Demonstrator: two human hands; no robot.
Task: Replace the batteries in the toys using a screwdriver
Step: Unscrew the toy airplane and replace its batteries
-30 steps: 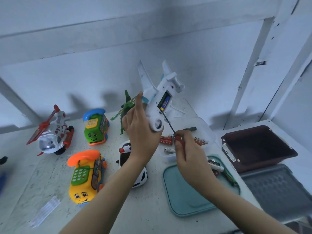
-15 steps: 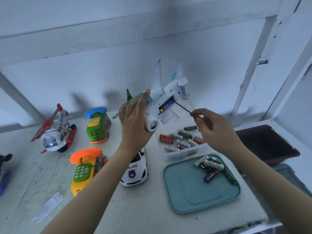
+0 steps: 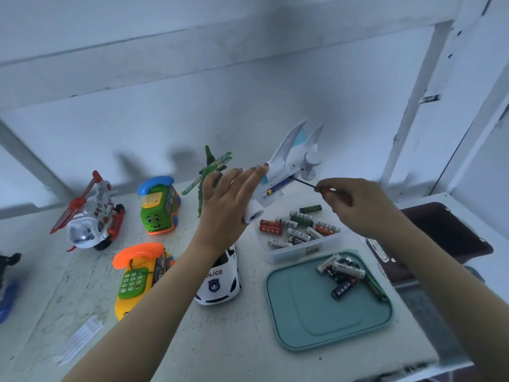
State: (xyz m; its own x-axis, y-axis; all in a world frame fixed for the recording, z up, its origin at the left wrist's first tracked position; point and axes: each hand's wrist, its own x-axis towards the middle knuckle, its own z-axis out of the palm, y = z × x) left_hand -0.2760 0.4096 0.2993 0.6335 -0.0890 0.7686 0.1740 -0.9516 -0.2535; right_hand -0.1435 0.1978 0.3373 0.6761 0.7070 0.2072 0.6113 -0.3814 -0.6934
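Starting at nine o'clock on the table (image 3: 234,340), a red-and-white toy helicopter (image 3: 91,216), a green telephone bus (image 3: 158,208) and a yellow telephone bus (image 3: 139,277) are standing untouched. A green toy plane (image 3: 210,172) is sitting behind them towards eleven o'clock, and a white police car (image 3: 220,279) near the centre.

Above the car the left hand (image 3: 225,208) is holding the white toy aeroplane (image 3: 283,166) up off the table, belly towards the camera. Its fingers are lying fairly straight along the fuselage and the thumb is hidden. The battery bay is standing open, with one battery (image 3: 278,186) showing inside.

From three o'clock of the aeroplane the right hand (image 3: 358,210) is pinching the red handle of a thin screwdriver (image 3: 308,184). The tip is reaching the end of the bay; whether it is touching the battery I cannot tell.

The aeroplane is looking light, hollow and hard-shelled, and smooth enough to slip. The thick fuselage is the part to be gripping, since the thin wings and tail fins are likely to flex or snap.

At four o'clock a clear box (image 3: 292,256) is holding loose batteries (image 3: 298,224) and a teal tray (image 3: 316,321) is carrying a few more cells (image 3: 343,271). A brown bin (image 3: 454,244) is sitting at three o'clock.
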